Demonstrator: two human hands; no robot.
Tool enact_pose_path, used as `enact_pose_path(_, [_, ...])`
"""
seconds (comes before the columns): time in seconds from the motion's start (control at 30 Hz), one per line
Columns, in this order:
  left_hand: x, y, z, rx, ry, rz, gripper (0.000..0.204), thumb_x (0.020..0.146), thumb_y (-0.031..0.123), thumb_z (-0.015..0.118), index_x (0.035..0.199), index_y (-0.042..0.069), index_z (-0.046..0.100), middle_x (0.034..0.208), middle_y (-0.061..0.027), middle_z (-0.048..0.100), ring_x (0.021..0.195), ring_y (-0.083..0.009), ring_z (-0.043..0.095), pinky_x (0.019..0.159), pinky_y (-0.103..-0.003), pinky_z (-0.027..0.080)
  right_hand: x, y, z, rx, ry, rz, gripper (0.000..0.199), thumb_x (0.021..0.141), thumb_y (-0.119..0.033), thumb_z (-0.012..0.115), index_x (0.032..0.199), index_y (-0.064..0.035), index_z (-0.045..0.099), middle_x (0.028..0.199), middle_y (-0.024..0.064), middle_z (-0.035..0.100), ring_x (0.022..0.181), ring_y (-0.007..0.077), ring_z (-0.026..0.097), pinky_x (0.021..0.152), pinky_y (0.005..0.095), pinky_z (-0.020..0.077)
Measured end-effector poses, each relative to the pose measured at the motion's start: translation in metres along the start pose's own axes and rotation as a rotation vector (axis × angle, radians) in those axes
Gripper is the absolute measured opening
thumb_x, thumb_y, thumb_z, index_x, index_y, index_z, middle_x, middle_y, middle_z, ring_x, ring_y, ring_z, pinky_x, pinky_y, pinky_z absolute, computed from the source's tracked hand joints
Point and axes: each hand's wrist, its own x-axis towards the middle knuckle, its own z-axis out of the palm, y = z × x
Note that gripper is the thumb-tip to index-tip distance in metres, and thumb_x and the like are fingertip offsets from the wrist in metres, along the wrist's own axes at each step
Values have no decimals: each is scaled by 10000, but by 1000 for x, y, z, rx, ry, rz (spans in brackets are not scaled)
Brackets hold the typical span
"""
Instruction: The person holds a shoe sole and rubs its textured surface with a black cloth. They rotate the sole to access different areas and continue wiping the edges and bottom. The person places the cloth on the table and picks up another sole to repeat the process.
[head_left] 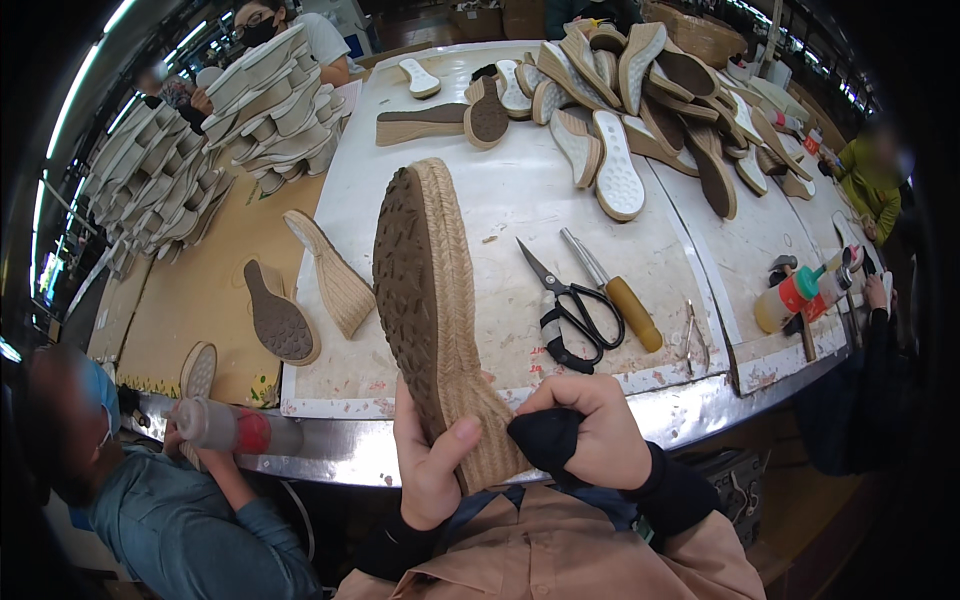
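Your left hand (432, 470) grips the wedge sole (432, 310) at its heel, tread facing left; heel end hidden. Your right hand (590, 425) is fisted on a dark cloth (545, 440), mostly concealed. Scissors (570, 305) and a knife (615, 290) lie beyond on the table (500, 200).

Single head-worn fisheye view, looking down, close over the workbench (520, 200).

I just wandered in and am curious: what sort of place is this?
Most likely a shoe workshop. The left hand holds a rope-wrapped wedge sole, loose soles are piled on the worktable, and scissors lie nearby.
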Motion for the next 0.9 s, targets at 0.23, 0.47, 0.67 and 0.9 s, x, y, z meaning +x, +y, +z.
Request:
enact_pose_path(0.23, [-4, -3, 8, 52, 74, 84, 644, 761, 145, 617, 1316, -31, 340, 1133, -199, 542, 962, -233, 583, 846, -346, 493, 0, 11, 7, -53, 91, -104, 58, 760, -20, 629, 733, 30, 615, 626, 40, 615, 598, 44, 529, 526, 227, 428])
enact_pose_path(0.47, [-4, -8, 7, 31, 71, 81, 645, 757, 132, 608, 1319, -29, 334, 1133, -195, 541, 959, -229, 579, 845, -343, 487, -4, 12, 2, -3, 91, -40, 53, 777, -19, 637, 769, 33, 647, 624, 44, 622, 603, 37, 539, 531, 218, 438])
enact_pose_path(0.67, [-5, -6, 12, 77, 90, 122, 638, 746, 145, 619, 1302, -26, 356, 1122, -187, 545, 961, -225, 572, 848, -340, 475, -4, 14, 5, -28, 130, -74, 69, 792, -29, 641, 781, 37, 656, 623, 42, 622, 603, 32, 538, 532, 212, 439])
enact_pose_path(0.9, [-4, -6, 13, 79, 110, 109, 645, 735, 172, 630, 1295, -21, 374, 1110, -174, 549, 964, -219, 563, 859, -337, 458, -6, 16, 6, -6, 139, -50, 77, 799, -34, 640, 772, 37, 652, 622, 40, 622, 606, 28, 536, 527, 213, 439])
